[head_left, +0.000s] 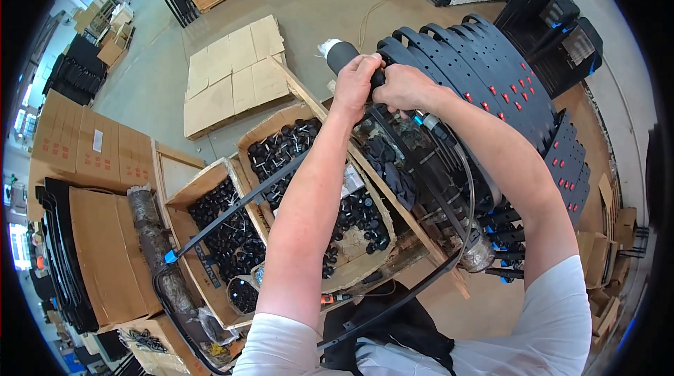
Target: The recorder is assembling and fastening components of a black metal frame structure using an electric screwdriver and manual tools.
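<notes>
My two hands meet just above the middle of the view, over the work stand. My left hand [358, 82] is closed around the near end of a black padded cylinder [342, 57], whose far end shows white wrapping. Pressed close beside it, my right hand [407, 88] is curled in a fist. From beneath that fist comes an air tool [437, 129] with a blue fitting and a hose [471, 193]; the grip is mostly hidden. A long black metal bar [232, 214], capped in blue, slants beneath my left forearm.
Left of the stand, wooden bins hold black knobs [284, 144] and small black parts [228, 235]. Curved black panels with red pieces [463, 67] stack at the right. Flattened cardboard [235, 74] lies on the floor ahead. Another black bar [393, 306] crosses near my body.
</notes>
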Available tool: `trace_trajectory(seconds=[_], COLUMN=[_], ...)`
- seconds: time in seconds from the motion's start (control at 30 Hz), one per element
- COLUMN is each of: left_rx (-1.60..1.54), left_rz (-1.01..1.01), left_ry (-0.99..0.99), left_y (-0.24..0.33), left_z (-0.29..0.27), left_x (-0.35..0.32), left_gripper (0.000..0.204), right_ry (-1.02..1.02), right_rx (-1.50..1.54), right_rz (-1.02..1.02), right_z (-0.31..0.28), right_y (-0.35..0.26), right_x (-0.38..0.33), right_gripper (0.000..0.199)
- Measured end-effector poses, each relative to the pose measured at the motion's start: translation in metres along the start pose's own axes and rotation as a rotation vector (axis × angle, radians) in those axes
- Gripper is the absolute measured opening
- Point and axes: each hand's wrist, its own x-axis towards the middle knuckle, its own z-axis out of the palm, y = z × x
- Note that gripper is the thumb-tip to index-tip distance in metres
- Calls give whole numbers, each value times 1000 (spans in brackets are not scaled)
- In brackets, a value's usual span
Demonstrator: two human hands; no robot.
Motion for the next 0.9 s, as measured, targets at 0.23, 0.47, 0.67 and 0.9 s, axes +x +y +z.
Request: trace_trajectory(seconds=[0.23,0.47,0.67,0.9], left_rx=[10,62,81,21], left_rz=[-5,6,-3,-15], left_ry=[8,-10,14,-12], left_y=[-3,-8,-11,-18], left_z=[-5,-6,-4,-3], left_x=[3,-1,-6,-8], left_gripper=[26,28,27,28], right_ry=[-49,-61,-99,-145], right_rx=[-52,-90,-63,176], right_rz=[14,-38,26,31], right_z=[0,5,14,19], right_y=[2,8,14,29], right_x=[11,12,16,35], right_gripper=[26,37,34,22])
